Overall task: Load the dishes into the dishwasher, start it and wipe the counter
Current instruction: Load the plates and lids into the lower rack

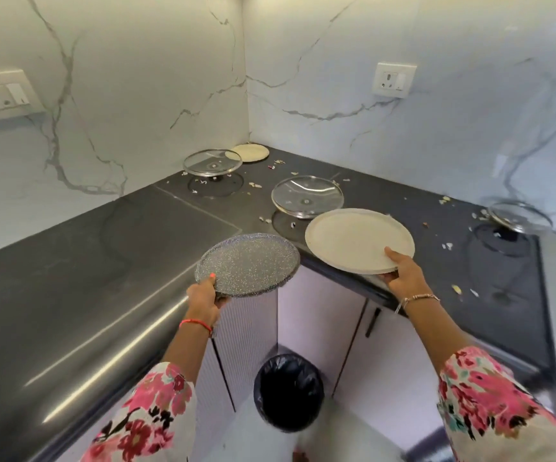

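My left hand [205, 295] grips the near rim of a grey speckled plate [248, 265], held level just past the inner corner of the dark counter [103, 248]. My right hand [401, 273] holds a cream plate [358, 240] by its near edge, thumb on top, partly over the counter edge. Two glass lids lie upside down on the counter, one near the back corner [212, 162] and one in the middle [307, 196]. A third glass lid [520, 216] sits at the right. Another cream plate [250, 152] lies in the far corner.
Food scraps [446, 245] are scattered over the right stretch of counter. A bin lined with a black bag [288, 391] stands on the floor below, between pale cabinet doors [320, 315]. Wall sockets sit at the left [1, 95] and right [394, 80] on the marble backsplash.
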Action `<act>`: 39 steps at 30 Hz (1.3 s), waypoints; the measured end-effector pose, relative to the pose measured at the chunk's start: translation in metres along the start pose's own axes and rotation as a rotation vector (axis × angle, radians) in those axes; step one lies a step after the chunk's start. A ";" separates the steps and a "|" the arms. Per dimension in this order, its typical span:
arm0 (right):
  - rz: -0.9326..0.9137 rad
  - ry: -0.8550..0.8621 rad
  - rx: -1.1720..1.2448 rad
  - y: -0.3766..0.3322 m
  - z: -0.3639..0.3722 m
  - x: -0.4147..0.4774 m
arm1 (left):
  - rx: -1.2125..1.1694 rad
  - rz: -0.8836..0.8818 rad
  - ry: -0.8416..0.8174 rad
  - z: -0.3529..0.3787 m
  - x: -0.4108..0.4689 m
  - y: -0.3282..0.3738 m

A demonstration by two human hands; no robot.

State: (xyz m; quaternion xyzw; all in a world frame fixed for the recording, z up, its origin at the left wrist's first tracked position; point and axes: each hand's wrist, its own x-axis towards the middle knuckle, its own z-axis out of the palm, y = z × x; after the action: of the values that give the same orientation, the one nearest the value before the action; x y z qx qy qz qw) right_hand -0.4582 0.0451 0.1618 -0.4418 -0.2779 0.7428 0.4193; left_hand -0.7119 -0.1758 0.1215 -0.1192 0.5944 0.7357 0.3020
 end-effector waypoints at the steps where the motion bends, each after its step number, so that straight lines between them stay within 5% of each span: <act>1: -0.003 0.006 0.007 0.010 -0.019 -0.018 | 0.019 -0.001 -0.002 -0.012 -0.009 -0.013; 13: 0.032 0.340 -0.009 0.111 -0.259 -0.227 | 0.321 -0.127 -0.192 -0.144 -0.161 -0.171; 21: 0.022 0.636 -0.251 0.150 -0.382 -0.335 | 0.971 -0.015 -0.338 -0.179 -0.237 -0.289; 28: 0.049 0.695 -0.562 0.161 -0.505 -0.384 | 1.369 0.178 -0.497 -0.171 -0.323 -0.385; 39: 0.079 0.511 -0.853 0.115 -0.656 -0.417 | 1.405 0.215 -0.696 -0.116 -0.466 -0.510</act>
State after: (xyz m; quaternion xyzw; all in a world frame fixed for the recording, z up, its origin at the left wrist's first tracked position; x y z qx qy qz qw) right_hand 0.1893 -0.3463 -0.0497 -0.7520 -0.4284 0.4463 0.2277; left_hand -0.0667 -0.3706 -0.0692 0.3948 0.7993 0.2083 0.4024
